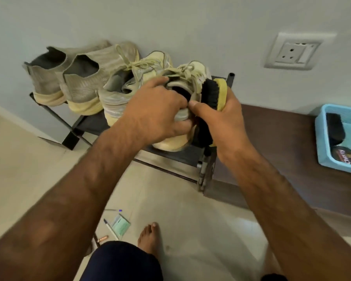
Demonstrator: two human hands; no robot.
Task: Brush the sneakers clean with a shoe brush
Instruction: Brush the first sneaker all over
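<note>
Gripping sneaker (171, 143) and brush (212, 93); tin (345, 157) lettering blurred.

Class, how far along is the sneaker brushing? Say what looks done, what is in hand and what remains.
Done: no sneaker looks plainly finished. In hand: the left hand grips the rightmost sneaker while the right hand holds the shoe brush against its side. Left: likely the three other sneakers on the rack.

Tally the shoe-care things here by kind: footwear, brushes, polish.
sneaker: 4
shoe brush: 2
polish tin: 1
Total: 7
</note>
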